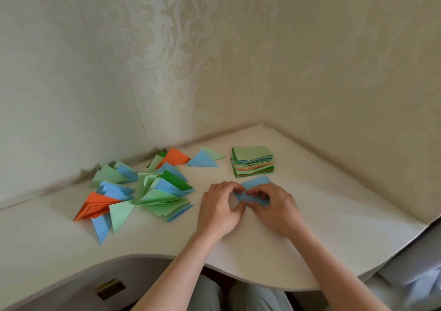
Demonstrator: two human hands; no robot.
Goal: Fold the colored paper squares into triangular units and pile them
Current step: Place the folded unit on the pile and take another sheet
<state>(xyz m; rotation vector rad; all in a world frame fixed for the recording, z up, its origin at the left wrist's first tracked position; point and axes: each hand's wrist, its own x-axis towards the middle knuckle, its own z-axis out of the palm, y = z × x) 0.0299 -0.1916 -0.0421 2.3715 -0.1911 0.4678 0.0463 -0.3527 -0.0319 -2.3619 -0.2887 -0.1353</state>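
Now both hands (220, 205) (274, 209) pinching blue paper (256, 186), long axis slanting up-right

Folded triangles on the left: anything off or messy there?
Yes. The folded triangles are a loose sprawl, not a pile: units fan out at mixed angles. A blue and a light green triangle lie apart near the paper stack, whose layers sit slightly skewed. Both hands, left and right, are on a blue sheet. No damage visible.

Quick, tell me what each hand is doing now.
Left hand: fingers pinch the blue paper.
Right hand: fingers pinch the same blue paper.
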